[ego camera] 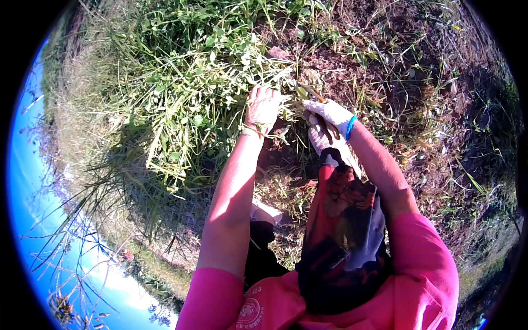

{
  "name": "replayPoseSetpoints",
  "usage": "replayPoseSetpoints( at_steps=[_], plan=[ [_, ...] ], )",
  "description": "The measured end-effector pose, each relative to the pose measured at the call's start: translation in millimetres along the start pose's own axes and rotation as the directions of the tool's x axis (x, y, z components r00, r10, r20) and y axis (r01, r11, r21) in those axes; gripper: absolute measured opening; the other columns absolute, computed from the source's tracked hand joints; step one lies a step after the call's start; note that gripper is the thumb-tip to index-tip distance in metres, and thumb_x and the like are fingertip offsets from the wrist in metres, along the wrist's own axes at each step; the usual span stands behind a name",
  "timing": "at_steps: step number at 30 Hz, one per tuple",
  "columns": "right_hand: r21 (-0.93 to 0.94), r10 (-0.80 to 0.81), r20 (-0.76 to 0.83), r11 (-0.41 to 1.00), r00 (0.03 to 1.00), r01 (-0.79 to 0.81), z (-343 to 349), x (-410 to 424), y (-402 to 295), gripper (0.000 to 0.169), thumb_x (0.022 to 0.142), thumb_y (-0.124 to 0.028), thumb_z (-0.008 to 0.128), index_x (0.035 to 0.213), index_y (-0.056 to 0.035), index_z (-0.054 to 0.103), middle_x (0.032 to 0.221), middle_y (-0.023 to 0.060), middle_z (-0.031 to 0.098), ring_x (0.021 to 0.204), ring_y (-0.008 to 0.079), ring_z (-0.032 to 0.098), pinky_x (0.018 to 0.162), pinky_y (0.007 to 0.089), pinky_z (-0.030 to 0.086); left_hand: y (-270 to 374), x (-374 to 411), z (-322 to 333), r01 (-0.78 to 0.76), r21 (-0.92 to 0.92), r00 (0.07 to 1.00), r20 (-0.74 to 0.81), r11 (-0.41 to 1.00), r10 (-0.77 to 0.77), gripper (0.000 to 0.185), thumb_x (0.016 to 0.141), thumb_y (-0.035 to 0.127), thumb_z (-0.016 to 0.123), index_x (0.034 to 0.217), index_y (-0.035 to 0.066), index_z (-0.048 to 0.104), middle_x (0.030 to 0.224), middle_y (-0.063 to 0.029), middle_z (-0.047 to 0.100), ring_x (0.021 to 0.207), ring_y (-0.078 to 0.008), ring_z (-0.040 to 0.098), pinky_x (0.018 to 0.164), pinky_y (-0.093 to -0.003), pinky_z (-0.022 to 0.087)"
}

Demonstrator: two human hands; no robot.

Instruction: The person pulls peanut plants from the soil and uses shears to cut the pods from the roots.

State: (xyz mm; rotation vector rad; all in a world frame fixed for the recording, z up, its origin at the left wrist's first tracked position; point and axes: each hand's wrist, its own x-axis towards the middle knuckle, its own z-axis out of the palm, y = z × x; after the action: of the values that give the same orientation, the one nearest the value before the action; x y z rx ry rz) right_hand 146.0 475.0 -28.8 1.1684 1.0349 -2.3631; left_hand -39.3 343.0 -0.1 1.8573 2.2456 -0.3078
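My left hand [262,108], bare, is closed around the stems of cut-looking green grass and weeds [198,97] at the right edge of a dense leafy patch. Some blades lie across its wrist. To its right, my right hand [332,116] wears a white knitted glove with a blue cuff. Its fingers are wrapped around a brown handle, seemingly wooden, of a tool [315,94] whose far end is hidden among stems and leaves. Just below the glove is a light-coloured shoe [326,140], partly covered by the hand and the trouser leg.
Reddish-brown soil [330,62] with scattered grass lies ahead and to the right. A stone [277,53] rests beyond my hands. My other foot [266,212] is behind my left forearm. Tall thin grass stalks [82,231] rise at the lower left.
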Motion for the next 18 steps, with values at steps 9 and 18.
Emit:
replayPoseSetpoints(
  at_steps=[9,18],
  plan=[
    [0.396,0.148,0.269,0.884,0.952,-0.249,5,-35,-16,0.038,0.086,-0.042,0.073,0.094,-0.0080,0.058,0.078,0.0059,0.059,0.067,0.0215,0.059,0.057,0.0414,0.053,-36,-45,-48,0.217,-0.160,0.976,0.012,0.963,-0.218,0.053,0.074,0.005,0.066,0.125,0.014,0.056,0.103,-0.0116,0.063,0.097,-0.0313,0.060,0.098,-0.0423,0.044],
    [0.443,0.131,0.279,0.861,0.951,-0.249,7,-10,-26,0.036,0.087,-0.040,0.071,0.095,-0.0078,0.055,0.074,0.0113,0.061,0.063,0.0278,0.060,0.059,0.0469,0.053,7,51,-41,-0.022,0.329,0.997,0.079,0.944,-0.005,0.072,0.086,0.009,0.053,0.153,0.018,0.029,0.162,-0.0048,0.017,0.128,-0.0239,0.046,0.118,-0.0462,0.020]
  ],
)
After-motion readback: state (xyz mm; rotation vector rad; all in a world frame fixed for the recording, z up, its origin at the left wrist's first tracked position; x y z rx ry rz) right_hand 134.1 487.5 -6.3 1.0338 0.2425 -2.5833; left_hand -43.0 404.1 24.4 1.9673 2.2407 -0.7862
